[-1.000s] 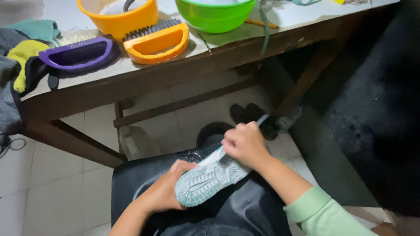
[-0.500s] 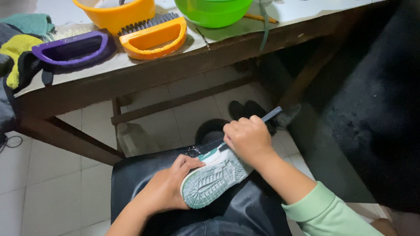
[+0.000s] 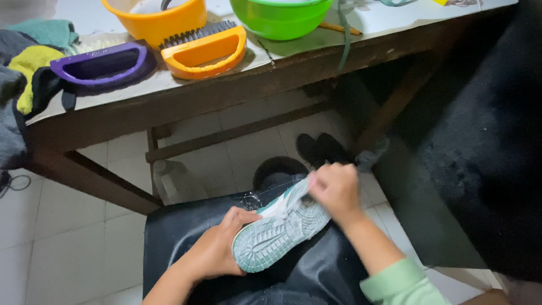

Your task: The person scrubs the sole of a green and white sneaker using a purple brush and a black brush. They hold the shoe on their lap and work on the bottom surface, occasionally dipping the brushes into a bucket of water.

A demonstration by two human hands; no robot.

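Head view shows a shoe point(image 3: 280, 229) lying sole-up on a black apron point(image 3: 316, 271) across the lap, between 2 hands. Left hand point(image 3: 220, 248) grips its heel end; right hand point(image 3: 337, 192), blurred, is closed over the toe end, near the wooden table point(image 3: 226, 96).

My right arm wears a pale green long sleeve point(image 3: 403, 282), its soft cuff ending just behind my right hand point(image 3: 336, 189). My left hand point(image 3: 217, 248) and forearm are bare, with no sleeve behind that grip. A glossy black apron point(image 3: 169, 237) covers my lap beneath both grips, wet and creased.
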